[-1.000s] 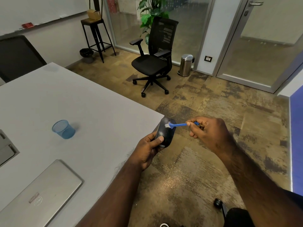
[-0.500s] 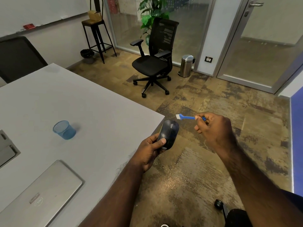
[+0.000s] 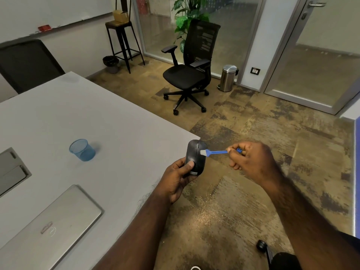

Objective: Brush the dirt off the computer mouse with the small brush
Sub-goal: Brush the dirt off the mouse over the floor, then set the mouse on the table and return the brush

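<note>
A black computer mouse [image 3: 195, 152] is held upright in my left hand [image 3: 180, 178], just past the grey table's near corner, with my thumb pressed on its lower back. My right hand [image 3: 251, 161] pinches the handle of a small blue brush [image 3: 214, 152]. The brush lies level, and its white bristles touch the right side of the mouse's top. The far end of the handle is hidden inside my fingers.
On the grey table [image 3: 93, 121] stand a small blue mesh cup [image 3: 82, 150] and a closed silver laptop [image 3: 50, 227]. A black office chair [image 3: 191, 71], a steel bin [image 3: 228, 77] and a stool [image 3: 122, 39] stand on the carpet beyond.
The brush was lifted off and away from the mouse half a second ago. It has now come back down, with its bristles against the mouse's right side. My left hand has tilted the mouse more upright.
</note>
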`<state>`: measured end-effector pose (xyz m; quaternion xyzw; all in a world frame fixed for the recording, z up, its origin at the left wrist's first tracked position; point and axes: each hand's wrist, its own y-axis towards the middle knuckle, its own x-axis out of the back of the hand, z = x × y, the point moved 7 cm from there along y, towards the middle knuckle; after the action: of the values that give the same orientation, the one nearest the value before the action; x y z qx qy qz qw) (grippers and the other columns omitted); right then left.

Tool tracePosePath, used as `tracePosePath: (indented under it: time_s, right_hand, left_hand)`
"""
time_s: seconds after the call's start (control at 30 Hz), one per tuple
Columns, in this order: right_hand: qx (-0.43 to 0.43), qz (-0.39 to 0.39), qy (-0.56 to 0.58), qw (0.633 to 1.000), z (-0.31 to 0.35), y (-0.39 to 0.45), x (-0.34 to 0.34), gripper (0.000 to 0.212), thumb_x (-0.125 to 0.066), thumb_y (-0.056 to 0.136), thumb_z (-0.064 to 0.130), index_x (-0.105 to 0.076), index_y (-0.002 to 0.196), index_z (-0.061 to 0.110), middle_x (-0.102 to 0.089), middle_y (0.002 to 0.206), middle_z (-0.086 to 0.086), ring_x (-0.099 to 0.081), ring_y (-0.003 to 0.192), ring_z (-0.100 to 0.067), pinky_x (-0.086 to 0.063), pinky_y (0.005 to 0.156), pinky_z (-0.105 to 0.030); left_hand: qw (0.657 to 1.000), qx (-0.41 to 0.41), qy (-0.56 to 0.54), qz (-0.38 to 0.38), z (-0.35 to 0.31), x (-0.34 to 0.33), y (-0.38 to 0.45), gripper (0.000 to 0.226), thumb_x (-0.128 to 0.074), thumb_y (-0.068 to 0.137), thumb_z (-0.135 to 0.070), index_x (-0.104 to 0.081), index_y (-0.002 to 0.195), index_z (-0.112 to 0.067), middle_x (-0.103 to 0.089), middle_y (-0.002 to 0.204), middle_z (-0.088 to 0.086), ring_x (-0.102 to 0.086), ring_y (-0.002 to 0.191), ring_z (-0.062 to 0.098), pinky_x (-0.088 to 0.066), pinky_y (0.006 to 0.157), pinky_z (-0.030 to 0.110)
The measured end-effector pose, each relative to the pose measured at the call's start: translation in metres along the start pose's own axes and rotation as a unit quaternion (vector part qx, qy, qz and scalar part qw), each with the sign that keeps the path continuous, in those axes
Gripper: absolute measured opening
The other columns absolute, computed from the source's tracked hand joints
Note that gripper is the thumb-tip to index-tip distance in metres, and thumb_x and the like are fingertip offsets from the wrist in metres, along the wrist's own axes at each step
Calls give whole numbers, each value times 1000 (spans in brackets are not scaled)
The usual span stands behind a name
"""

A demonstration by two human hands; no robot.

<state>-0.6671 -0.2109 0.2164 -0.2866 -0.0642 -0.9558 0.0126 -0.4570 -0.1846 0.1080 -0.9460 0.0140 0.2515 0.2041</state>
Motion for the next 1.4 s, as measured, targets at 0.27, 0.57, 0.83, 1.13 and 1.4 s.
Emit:
tracePosePath:
  time_s: [0.27,0.57,0.83,1.13,1.4]
  right_hand:
    - [-1,41,11,999,0,7,-22,14,-66,89,24,-70,78,32,-72,57,8,-67,46,-5,-52,46,-16]
    - [-194,21,165,967,-47,34,-85,24,-50,101,22,-62,122,16,-77,81,8,-68,54,-7,-49,51,-25]
    - [-252,163,253,920,21,13,-258,27,-40,105,32,-55,121,15,-74,114,1,-68,103,-21,-54,82,-35]
    - [-251,170,239,922,74,10,-394,20,-45,104,27,-53,117,14,-67,126,-9,-61,119,-27,-46,102,-44]
    - [-250,159,185,937,58,27,-468,20,-46,102,30,-53,116,17,-67,122,-14,-64,111,-32,-52,96,-46]
  left_hand:
    - [999,4,-48,-19,-5,12,-2,18,-61,88,-11,-68,104,-6,-75,99,12,-71,92,23,-60,74,31]
    - [992,-18,-42,-120,-19,93,-25,31,-80,68,-29,-76,96,-16,-75,100,10,-71,89,19,-56,70,31]
    - [971,-28,-38,-233,-35,200,-53,24,-74,80,-22,-71,102,-15,-77,94,7,-71,87,20,-56,75,30]
    - [962,-21,-42,-269,-53,297,-51,45,-74,80,-20,-53,120,-17,-71,106,16,-72,92,26,-59,81,34]
    - [948,-5,-9,-318,-47,356,-31,39,-69,85,-22,-58,120,-10,-71,107,10,-72,90,21,-60,77,32]
